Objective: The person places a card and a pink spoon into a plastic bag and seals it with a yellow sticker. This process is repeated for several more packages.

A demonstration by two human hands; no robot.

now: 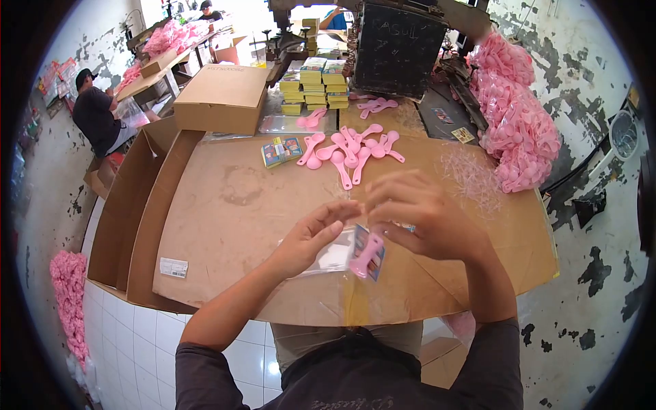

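My left hand (318, 229) is over the cardboard-covered table, its thumb apart from its fingers and nothing visible in its grip. Facing it, my right hand (417, 212) has curled fingers smeared by motion; whether they pinch anything cannot be told. Just below the right hand is a pink measuring spoon (369, 256) lying against a colourful printed card (375, 270), apparently in a clear bag. Clear plastic bags (333, 260) lie flat under my left hand. Beyond both hands is a loose pile of pink spoons (350, 152), beside a banded stack of cards (281, 152).
A closed carton (222, 96) and stacked card bundles (314, 82) stand at the back. An open box (130, 212) runs along the left edge. Plastic shreds (471, 179) and bagged pink spoons (516, 116) are on the right. A seated person (99, 113) is at far left.
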